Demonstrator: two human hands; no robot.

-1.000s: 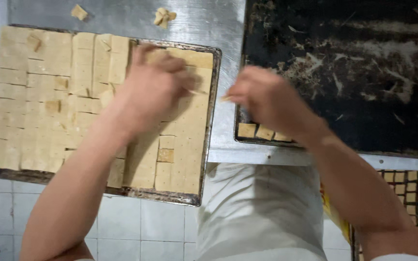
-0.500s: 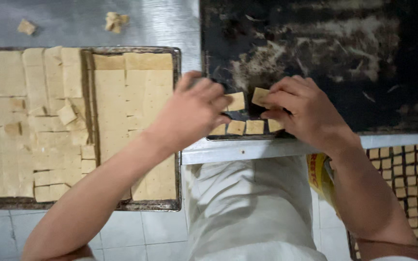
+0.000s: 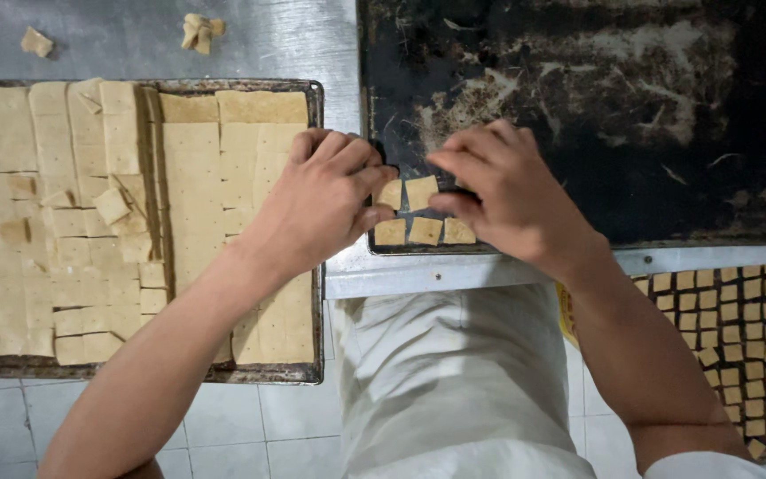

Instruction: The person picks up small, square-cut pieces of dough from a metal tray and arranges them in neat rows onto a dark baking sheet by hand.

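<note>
My left hand [image 3: 325,200] and my right hand [image 3: 503,191] meet over the near left corner of a dark, stained baking tray [image 3: 631,115]. Each hand pinches a small square dough piece: the left holds one [image 3: 390,193], the right holds another [image 3: 420,192]. Just below them a row of three square pieces [image 3: 425,231] lies along the tray's near edge. To the left, a second metal tray [image 3: 316,160] holds a pale dough sheet [image 3: 135,222] scored into squares, partly broken up.
Loose dough scraps [image 3: 199,31] and a single crumb piece [image 3: 37,41] lie on the steel table [image 3: 277,40]. At lower right a third tray of several small square pieces [image 3: 746,337] sits below table level. White floor tiles [image 3: 250,435] show underneath.
Both hands have moved from the dough sheet tray to the dark tray. The row on its near edge stands at three pieces, with two more now held above it.
</note>
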